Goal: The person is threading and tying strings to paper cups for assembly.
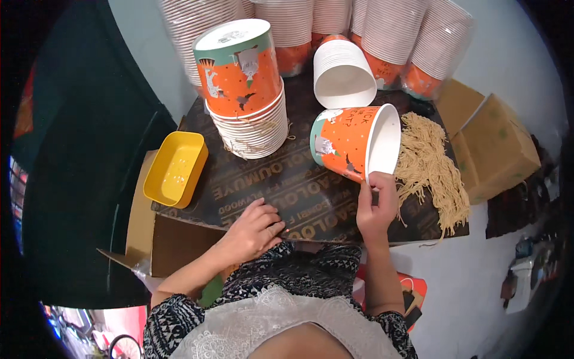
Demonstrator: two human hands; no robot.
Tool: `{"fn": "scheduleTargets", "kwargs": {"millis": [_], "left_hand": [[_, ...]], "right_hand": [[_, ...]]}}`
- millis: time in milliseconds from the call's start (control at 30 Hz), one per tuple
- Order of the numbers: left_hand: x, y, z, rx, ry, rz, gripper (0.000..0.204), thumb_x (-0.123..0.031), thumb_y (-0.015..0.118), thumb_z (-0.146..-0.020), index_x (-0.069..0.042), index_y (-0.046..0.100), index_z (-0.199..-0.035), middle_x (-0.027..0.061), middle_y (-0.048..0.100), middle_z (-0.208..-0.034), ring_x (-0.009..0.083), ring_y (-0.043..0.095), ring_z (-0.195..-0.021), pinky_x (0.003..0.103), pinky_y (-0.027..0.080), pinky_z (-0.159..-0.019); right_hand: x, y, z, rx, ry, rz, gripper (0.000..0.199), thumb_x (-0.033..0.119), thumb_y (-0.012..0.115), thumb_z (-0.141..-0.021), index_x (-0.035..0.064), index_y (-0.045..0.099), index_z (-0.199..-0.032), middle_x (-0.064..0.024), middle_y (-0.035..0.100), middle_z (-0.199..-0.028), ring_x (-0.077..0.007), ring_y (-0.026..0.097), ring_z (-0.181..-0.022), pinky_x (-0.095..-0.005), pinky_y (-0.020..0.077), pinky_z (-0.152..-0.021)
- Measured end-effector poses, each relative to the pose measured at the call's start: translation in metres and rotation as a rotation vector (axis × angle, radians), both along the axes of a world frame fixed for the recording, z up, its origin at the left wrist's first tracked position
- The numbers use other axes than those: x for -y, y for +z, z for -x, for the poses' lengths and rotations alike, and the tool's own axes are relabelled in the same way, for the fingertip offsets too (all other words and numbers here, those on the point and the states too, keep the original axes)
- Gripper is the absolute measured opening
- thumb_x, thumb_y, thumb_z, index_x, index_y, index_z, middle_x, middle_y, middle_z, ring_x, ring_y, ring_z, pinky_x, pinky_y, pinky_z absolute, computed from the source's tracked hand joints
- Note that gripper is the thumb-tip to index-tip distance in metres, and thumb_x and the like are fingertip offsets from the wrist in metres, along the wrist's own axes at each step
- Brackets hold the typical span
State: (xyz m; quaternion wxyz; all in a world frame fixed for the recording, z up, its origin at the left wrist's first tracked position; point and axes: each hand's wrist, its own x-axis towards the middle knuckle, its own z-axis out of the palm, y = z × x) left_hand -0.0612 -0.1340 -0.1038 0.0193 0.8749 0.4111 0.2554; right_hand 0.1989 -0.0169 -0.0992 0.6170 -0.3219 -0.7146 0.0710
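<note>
My right hand [378, 206] pinches the lower rim of an orange paper bucket [347, 140] between thumb and fingers. The bucket lies tilted on its side, its white mouth facing right and its green-banded base left. Near the table's front edge rests my left hand [256, 230], fingers loosely bent over the tabletop and apart from the bucket. A tiny orange-red speck [287, 230] shows beside its fingertips. Tan cords [433, 167] lie in a heap just right of the bucket. Left of it stands an upside-down stack of matching buckets [245, 78], with bits of cord hanging among the rims.
A yellow plastic tray [190, 170] with small bits inside sits at the table's left edge. Behind, another stack of buckets [344, 72] lies on its side, before tall plastic-wrapped stacks [394, 30]. Cardboard boxes [499, 152] flank the dark printed tabletop [257, 185].
</note>
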Motion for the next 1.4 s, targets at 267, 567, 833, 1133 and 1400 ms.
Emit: {"fn": "scheduleTargets", "kwargs": {"millis": [267,567,833,1133,1400], "left_hand": [[0.0,-0.015,-0.015,0.018,-0.009,-0.11,0.034,-0.01,0.077,-0.075,0.001,0.067,-0.106,0.0136,0.062,-0.104,0.0321,0.058,-0.107,0.053,0.044,-0.102],[0.01,-0.05,-0.003,0.161,-0.015,-0.308,0.021,-0.001,0.068,-0.071,0.0,0.062,-0.092,0.0132,0.062,-0.096,0.0314,0.062,-0.098,0.054,0.05,-0.098],[0.003,0.024,0.046,0.139,0.507,-0.606,0.021,0.005,0.064,-0.073,-0.004,0.061,-0.092,0.0149,0.058,-0.086,0.0359,0.057,-0.08,0.046,0.046,-0.071],[0.008,0.029,0.181,0.113,1.135,-0.192,0.014,-0.008,0.065,-0.088,0.001,0.072,-0.096,0.0222,0.069,-0.088,0.0373,0.067,-0.086,0.045,0.054,-0.082],[-0.009,0.041,0.153,0.03,1.226,-0.144,0.015,-0.006,0.063,-0.091,0.0,0.069,-0.104,0.0221,0.069,-0.091,0.0371,0.067,-0.083,0.041,0.056,-0.079]], "right_hand": [[0.008,0.0,0.004,-0.051,0.038,0.069,0.015,-0.008,0.065,-0.085,0.0003,0.056,-0.093,-0.011,0.057,-0.091,-0.0193,0.057,-0.075,-0.0282,0.047,-0.065],[0.012,-0.004,0.012,-0.04,0.022,0.123,0.012,-0.006,0.065,-0.084,0.0009,0.056,-0.089,-0.011,0.059,-0.09,-0.021,0.058,-0.075,-0.03,0.047,-0.065],[0.012,0.026,-0.01,0.119,0.003,0.034,0.011,-0.001,0.064,-0.087,0.0004,0.058,-0.096,-0.0154,0.062,-0.093,-0.0311,0.06,-0.082,-0.0367,0.049,-0.071],[0.012,0.069,0.004,0.537,0.139,-0.2,0.012,0.007,0.065,-0.076,0.0056,0.064,-0.088,-0.0091,0.061,-0.091,-0.0297,0.059,-0.09,-0.0422,0.0462,-0.083],[0.021,0.059,-0.006,0.405,0.162,-0.125,0.035,0.003,0.072,-0.077,0.0068,0.067,-0.111,-0.0112,0.058,-0.123,-0.0333,0.055,-0.11,-0.0445,0.0439,-0.094]]}}
